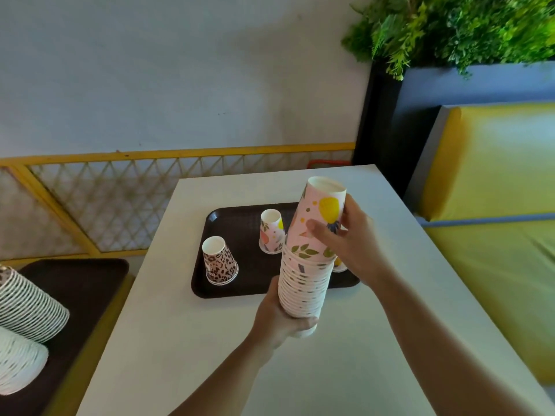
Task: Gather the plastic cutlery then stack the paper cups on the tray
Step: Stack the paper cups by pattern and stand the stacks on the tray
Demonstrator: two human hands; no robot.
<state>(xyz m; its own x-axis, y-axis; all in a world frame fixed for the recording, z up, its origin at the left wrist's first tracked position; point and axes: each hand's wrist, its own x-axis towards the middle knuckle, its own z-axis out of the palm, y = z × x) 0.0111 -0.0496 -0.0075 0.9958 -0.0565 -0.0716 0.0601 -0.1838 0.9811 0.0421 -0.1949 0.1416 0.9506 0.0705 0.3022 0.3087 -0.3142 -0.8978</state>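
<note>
Above the white table [186, 340], the left hand [277, 318] curls round the bottom of a tall stack of upside-down paper cups [303, 288], held just in front of the dark brown tray [255, 283]. The right hand [348, 240] grips the top floral cup [318, 223] of that stack, thumb on its near side. Beyond the left hand, on the tray, stand an inverted leopard-print cup [219, 261] and an inverted floral cup [271, 232]; another cup [339, 265] peeks out under the right hand.

Two trays [255, 291]; three cup stacks [303, 283]; three loose cups [220, 261].
</note>
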